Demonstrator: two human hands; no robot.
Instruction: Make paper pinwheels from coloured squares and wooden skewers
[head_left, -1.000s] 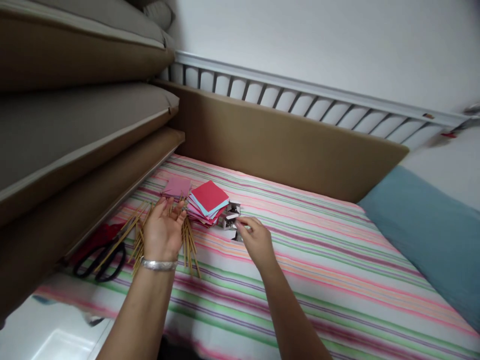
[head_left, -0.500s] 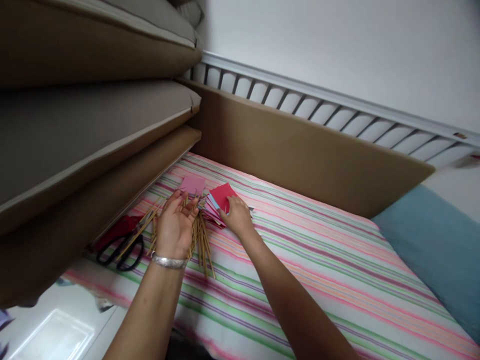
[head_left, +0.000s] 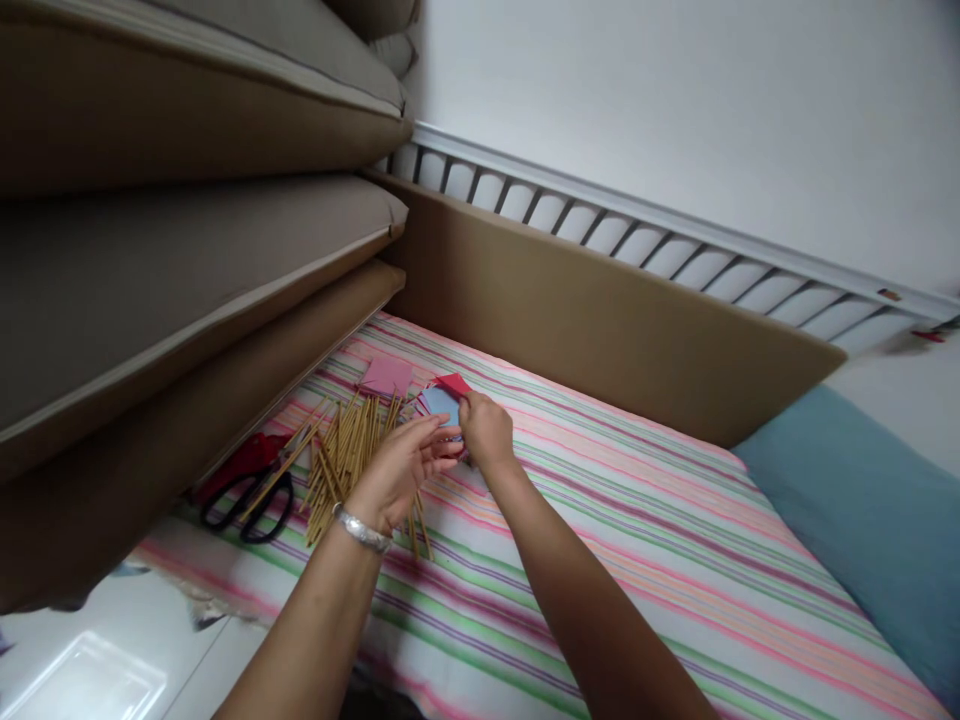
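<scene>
Pinched in my right hand (head_left: 487, 428) is a sheet of red paper (head_left: 452, 383), raised off a stack of coloured paper. A light blue sheet (head_left: 442, 403) shows on top of that stack. My left hand (head_left: 409, 468) has its fingers stretched out beside the stack and seems to hold nothing; whether it touches the sheets I cannot tell. Thin wooden sticks (head_left: 346, 440) lie in a loose heap behind and left of it. A pile of pink paper squares (head_left: 387, 375) sits just beyond the sticks.
Black-handled scissors (head_left: 259, 515) and a red item (head_left: 251, 458) lie left of the sticks. Everything rests on a striped cloth (head_left: 600, 540). Folded brown cushions (head_left: 225, 250) overhang on the left, a brown panel (head_left: 585, 310) stands behind, and a teal surface (head_left: 847, 500) is at right.
My right hand has lifted the red sheet, uncovering the light blue one. My left hand has moved right, off the sticks and over to the paper stack.
</scene>
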